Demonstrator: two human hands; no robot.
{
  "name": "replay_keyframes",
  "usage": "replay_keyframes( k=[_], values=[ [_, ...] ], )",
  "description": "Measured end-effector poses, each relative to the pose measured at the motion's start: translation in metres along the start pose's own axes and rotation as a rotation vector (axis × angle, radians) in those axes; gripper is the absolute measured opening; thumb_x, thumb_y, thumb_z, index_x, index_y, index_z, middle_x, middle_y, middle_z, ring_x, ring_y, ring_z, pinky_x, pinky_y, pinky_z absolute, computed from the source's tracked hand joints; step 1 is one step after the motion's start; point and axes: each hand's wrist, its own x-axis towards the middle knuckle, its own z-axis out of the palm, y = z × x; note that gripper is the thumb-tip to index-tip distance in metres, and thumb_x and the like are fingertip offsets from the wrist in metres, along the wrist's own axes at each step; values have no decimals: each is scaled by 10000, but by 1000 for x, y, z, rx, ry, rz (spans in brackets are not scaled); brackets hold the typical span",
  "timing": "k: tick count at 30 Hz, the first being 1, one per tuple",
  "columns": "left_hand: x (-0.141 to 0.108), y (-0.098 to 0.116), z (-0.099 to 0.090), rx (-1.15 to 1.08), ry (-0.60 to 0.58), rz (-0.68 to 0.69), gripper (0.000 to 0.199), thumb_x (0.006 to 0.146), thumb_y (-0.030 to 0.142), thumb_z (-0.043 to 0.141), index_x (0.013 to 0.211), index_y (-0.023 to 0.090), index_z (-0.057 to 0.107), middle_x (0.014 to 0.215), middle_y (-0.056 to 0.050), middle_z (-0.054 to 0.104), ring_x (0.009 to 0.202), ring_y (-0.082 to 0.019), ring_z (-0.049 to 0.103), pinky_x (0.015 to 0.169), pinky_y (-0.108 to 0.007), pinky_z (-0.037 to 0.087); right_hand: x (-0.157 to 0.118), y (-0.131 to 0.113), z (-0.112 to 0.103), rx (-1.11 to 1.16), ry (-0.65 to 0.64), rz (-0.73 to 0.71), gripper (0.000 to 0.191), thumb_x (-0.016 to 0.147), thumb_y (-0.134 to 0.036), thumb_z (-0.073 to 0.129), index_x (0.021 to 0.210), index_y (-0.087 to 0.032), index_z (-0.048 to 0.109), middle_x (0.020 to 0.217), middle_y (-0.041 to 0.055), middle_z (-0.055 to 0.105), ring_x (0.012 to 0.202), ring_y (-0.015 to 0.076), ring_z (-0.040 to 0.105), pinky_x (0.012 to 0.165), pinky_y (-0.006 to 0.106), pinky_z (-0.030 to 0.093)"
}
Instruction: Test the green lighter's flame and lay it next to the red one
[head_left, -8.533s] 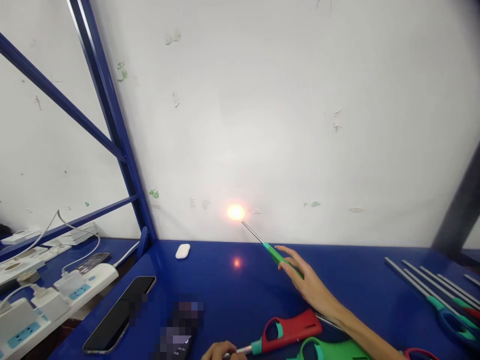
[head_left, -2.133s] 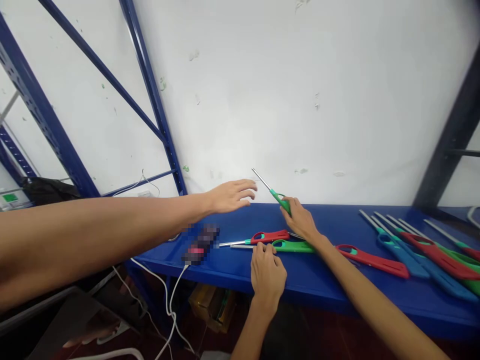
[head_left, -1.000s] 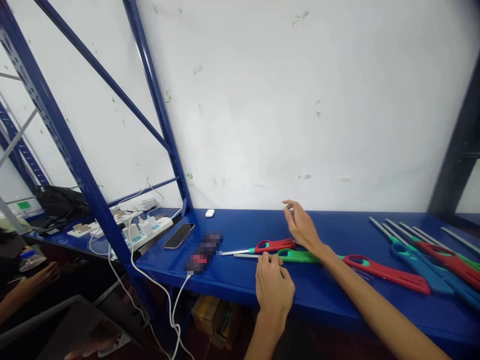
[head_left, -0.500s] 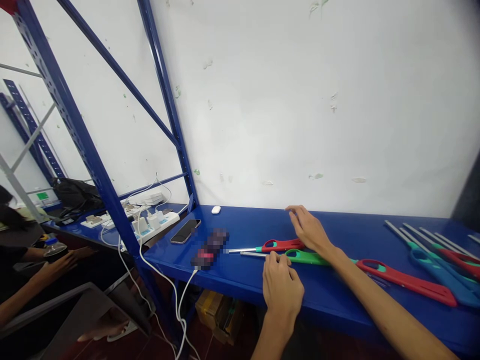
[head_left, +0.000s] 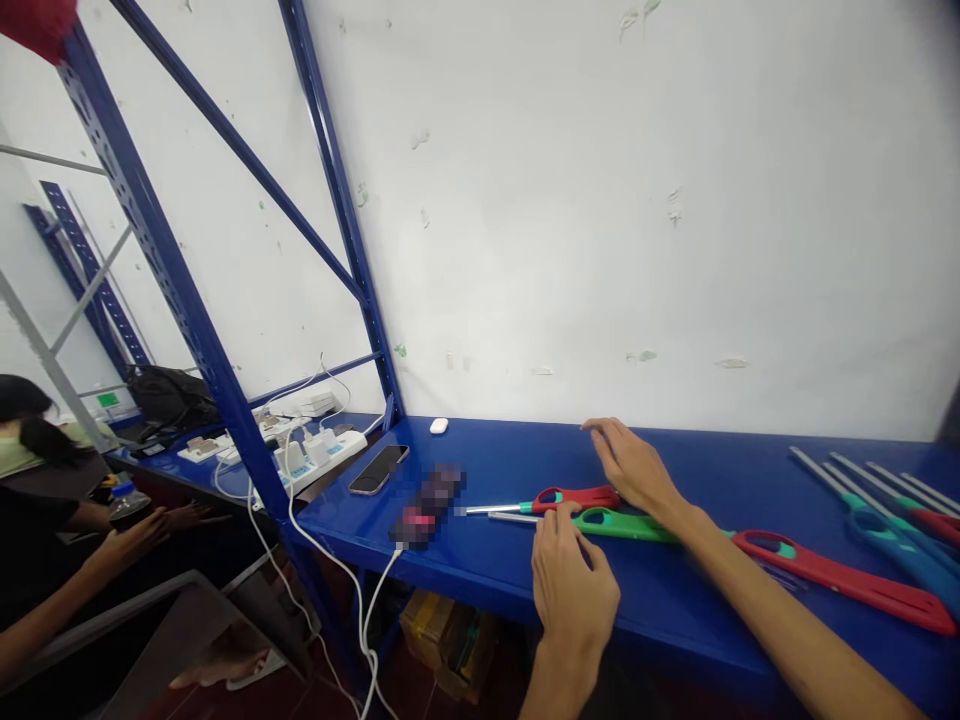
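Since 2.1 s ago right hand no longer grips lighter; now empty, fingers loosely spread above blue shelf. Left hand flat, open, fingertips touching green lighter beside red lighter.

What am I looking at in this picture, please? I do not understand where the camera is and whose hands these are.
The camera sits on a person's head and looks forward and down, so the two bare arms coming from the bottom edge are that person's own. The left hand rests at the front of a blue shelf, its fingertips at a green long-nosed lighter. The right hand lies open, holding nothing, beside a red lighter. Another red lighter and several more lie to the right. A dark phone, a small white case and a blurred object lie to the left. Another person's hand holds a bottle at the far left.
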Motion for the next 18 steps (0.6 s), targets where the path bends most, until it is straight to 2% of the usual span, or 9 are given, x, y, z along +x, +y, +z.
replay_keyframes(
  k=[4, 7, 10, 13, 15, 18],
  values=[
    [0, -3, -1, -100, 41, -15, 286, 1029, 391, 655, 1247, 206, 659, 1251, -77, 690, 1080, -217, 690, 956, -450, 587, -1, -2, -1, -14, -7, -10, 278, 1070, -377, 617, 1266, -187, 667, 1185, 75, 727, 916, 191, 724, 819, 390, 623],
    [-3, -7, 2, -164, 35, -22, 283, 1026, 402, 654, 1229, 204, 664, 1234, -73, 691, 1094, -225, 681, 976, -465, 571, -2, -6, -1, -26, -12, -22, 265, 1110, -368, 514, 1234, -191, 666, 1162, 74, 741, 839, 177, 725, 769, 364, 610],
    [-5, -11, 7, -234, 24, -22, 283, 1024, 423, 643, 1214, 214, 666, 1207, -68, 687, 1124, -238, 658, 1017, -492, 534, -3, -12, -1, -33, -10, -38, 285, 1116, -316, 403, 1191, -228, 664, 1152, 71, 753, 757, 190, 732, 704, 352, 591],
    [-5, -10, 6, -352, 31, -26, 263, 1018, 399, 607, 1215, 232, 657, 1126, -64, 686, 1079, -240, 644, 1028, -498, 504, -3, -19, -1, -34, -1, -52, 276, 1098, -303, 392, 1184, -262, 651, 1139, 63, 757, 716, 208, 744, 648, 349, 578],
    [-2, -8, -1, -466, 36, -35, 265, 1003, 377, 569, 1220, 245, 644, 1011, -61, 683, 961, -227, 649, 957, -451, 527, -3, -22, 0, -31, 9, -66, 266, 1091, -293, 394, 1179, -272, 644, 1120, 61, 760, 715, 215, 754, 631, 345, 577],
    [1, -8, -20, -675, 36, -47, 320, 1010, 410, 475, 1272, 275, 601, 871, -55, 661, 791, -219, 662, 759, -383, 562, -3, -26, 1, -23, 22, -89, 257, 1082, -281, 402, 1182, -278, 638, 1084, 58, 759, 735, 218, 766, 640, 340, 588]
  ],
)
